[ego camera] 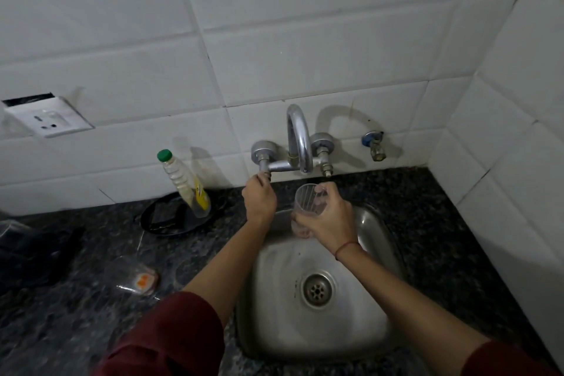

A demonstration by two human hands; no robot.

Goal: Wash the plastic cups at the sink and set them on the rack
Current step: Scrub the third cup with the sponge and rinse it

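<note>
Hanging in the left of the frame, a white plastic wall socket [48, 117] sits on the tiled wall. Lower and to its right, a clear plastic bottle with a green cap [186, 185] leans in a black round dish [171, 220] on the dark speckled stone table [427, 223]. In the middle of the frame the left hand [259, 198] reaches up and pinches the left valve stem [263, 165] of the curved chrome wall tap [299, 140]. Just right of it, the right hand [331, 220] wraps around a clear ribbed plastic cup [305, 197], held tilted with its mouth toward the spout, above the far end of the square stainless steel sink [274, 314]. The hands are near each other, not touching. A blue-handled wall valve [374, 143] sits right of the tap.
</note>
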